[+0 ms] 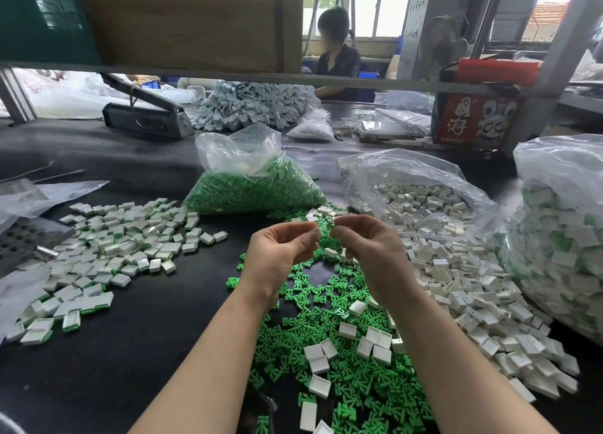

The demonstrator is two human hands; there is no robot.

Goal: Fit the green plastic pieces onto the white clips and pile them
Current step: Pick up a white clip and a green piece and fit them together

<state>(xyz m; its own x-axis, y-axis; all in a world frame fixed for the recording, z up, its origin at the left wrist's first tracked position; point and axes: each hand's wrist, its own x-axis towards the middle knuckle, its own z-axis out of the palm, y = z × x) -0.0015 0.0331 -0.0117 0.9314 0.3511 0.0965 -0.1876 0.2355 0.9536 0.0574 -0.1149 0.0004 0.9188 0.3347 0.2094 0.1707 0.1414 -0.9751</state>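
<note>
Above the black table my left hand pinches a white clip at its fingertips. Right beside it my right hand pinches a small green piece; the two parts almost touch. Loose green pieces lie scattered under and in front of my hands. Empty white clips are heaped to the right. A pile of fitted clips with green edges spreads at the left.
A clear bag of green pieces stands behind my hands, and a bag of white clips lies open to its right. A big bag of fitted clips fills the right edge. A shelf bar crosses overhead; another person sits beyond.
</note>
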